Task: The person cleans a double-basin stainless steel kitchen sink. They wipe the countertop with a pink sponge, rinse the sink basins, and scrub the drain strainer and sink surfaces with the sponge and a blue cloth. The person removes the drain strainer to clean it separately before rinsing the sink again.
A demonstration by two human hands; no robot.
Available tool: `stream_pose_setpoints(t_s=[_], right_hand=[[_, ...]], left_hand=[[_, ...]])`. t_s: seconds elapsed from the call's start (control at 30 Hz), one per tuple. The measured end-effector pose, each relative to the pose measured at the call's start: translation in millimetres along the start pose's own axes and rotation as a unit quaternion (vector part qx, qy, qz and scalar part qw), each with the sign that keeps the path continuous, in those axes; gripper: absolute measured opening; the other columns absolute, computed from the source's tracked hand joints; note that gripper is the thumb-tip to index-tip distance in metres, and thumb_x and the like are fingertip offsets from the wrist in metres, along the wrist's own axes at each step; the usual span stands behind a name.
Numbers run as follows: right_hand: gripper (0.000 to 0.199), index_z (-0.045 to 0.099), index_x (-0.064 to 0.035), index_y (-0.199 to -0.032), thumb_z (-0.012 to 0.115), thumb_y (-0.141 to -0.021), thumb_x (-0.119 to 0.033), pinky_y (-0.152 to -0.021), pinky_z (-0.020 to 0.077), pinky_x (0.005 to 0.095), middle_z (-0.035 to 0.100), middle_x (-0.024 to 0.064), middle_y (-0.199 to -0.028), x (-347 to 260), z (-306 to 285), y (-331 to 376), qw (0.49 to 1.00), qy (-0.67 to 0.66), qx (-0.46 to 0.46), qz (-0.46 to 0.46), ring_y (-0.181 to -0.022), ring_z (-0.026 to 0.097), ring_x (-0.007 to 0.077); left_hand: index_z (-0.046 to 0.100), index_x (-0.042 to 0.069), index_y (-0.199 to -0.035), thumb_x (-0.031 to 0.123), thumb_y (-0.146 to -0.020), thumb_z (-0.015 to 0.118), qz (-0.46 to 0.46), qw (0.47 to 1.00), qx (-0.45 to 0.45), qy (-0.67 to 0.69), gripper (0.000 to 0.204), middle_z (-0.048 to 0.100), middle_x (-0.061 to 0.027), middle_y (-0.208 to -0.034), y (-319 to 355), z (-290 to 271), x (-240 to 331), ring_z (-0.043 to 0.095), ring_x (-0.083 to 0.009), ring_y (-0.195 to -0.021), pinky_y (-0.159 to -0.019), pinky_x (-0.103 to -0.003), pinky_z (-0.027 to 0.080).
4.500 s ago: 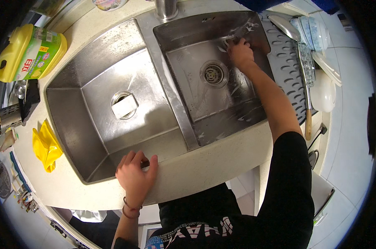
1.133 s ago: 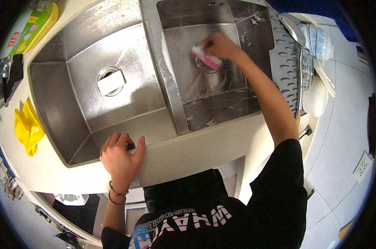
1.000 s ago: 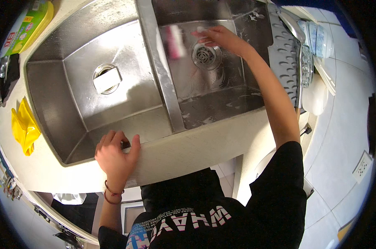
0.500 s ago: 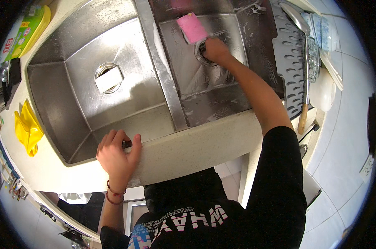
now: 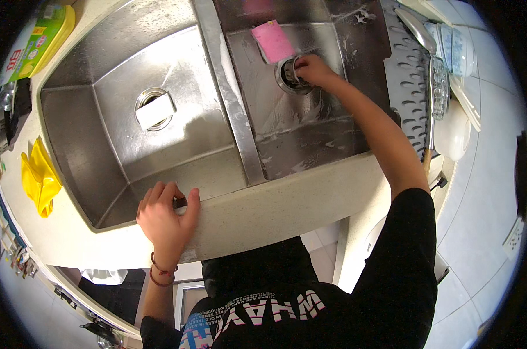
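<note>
In the right basin of the steel sink, my right hand is closed with fingertips pinching the rim of a metal drain strainer. The strainer looks slightly tilted at the drain opening; its lower part is hard to make out. Just left of it, a pink sponge lies on the wet basin floor. My left hand rests on the sink's front edge, fingers bent and thumb apart, holding nothing. A white rectangular piece lies across the left basin's drain.
Yellow rubber gloves lie left of the sink, below a green and yellow package. At the right, a perforated metal drainboard stands beside a long-handled ladle, glass dishes and a white bowl.
My right hand has drawn back a little to the right and up out of the drain, and the strainer's rim now shows at its fingertips. My left hand has stayed put.
</note>
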State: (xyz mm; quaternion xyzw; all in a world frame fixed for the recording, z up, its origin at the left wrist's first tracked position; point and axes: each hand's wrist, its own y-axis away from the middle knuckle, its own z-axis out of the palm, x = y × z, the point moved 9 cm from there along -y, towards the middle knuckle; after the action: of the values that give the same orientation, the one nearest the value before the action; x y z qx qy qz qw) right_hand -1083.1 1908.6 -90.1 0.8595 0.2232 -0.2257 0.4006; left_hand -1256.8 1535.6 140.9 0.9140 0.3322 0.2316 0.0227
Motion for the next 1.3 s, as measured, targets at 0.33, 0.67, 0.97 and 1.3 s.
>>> stream_pose_setpoints(t_s=[0.33, 0.67, 0.97, 1.3], right_hand=[[0.035, 0.053, -0.01, -0.125, 0.053, -0.093, -0.023, -0.075, 0.0456, 0.0303, 0.063, 0.0008, -0.105, -52.7, 4.3, 76.6, 0.897, -0.4, -0.173, 0.081, -0.088, 0.058, 0.0129], [0.026, 0.061, -0.0127, -0.101, 0.071, -0.082, -0.028, -0.079, 0.0434, 0.0267, 0.059, -0.0045, -0.087, -102.3, 45.9, 66.6, 0.875, -0.404, -0.266, 0.017, -0.087, 0.057, 0.0084], [0.021, 0.059, -0.0025, -0.099, 0.067, -0.086, -0.017, -0.069, 0.0534, 0.0333, 0.067, 0.0057, -0.094, -20.1, 43.1, 36.4, 0.93, -0.332, -0.144, 0.06, -0.076, 0.067, 0.0174], [0.05, 0.054, -0.0104, -0.128, 0.062, -0.084, -0.034, -0.087, 0.0498, 0.0457, 0.063, 0.0247, -0.102, -147.0, -25.1, 33.8, 0.897, 0.215, 0.298, -0.244, -0.099, 0.061, 0.0408]], left_hand=[[0.054, 0.007, -0.06, 0.034, -0.077, 0.069, -0.006, 1.0, -0.009, -0.005, 0.036, 0.052, -0.0049, -0.062, 1.4, -1.5, -1.7, 0.053, -0.0259, -0.058, -0.055, -0.037, 0.041], [0.052, 0.004, -0.064, 0.029, -0.081, 0.066, 0.014, 1.0, -0.005, -0.006, 0.033, 0.049, -0.0074, -0.062, 1.7, -1.3, 0.4, 0.05, -0.0258, -0.058, -0.054, -0.037, 0.038], [0.053, 0.007, -0.06, 0.032, -0.077, 0.069, 0.008, 1.0, 0.001, -0.006, 0.034, 0.051, -0.0049, -0.061, -0.3, -0.7, 2.1, 0.052, -0.0258, -0.057, -0.055, -0.037, 0.04], [0.051, 0.003, -0.067, 0.024, -0.081, 0.064, 0.01, 1.0, -0.019, -0.014, 0.029, 0.05, -0.0098, -0.065, -2.4, -1.6, 8.9, 0.051, -0.0291, -0.06, -0.055, -0.038, 0.039]])
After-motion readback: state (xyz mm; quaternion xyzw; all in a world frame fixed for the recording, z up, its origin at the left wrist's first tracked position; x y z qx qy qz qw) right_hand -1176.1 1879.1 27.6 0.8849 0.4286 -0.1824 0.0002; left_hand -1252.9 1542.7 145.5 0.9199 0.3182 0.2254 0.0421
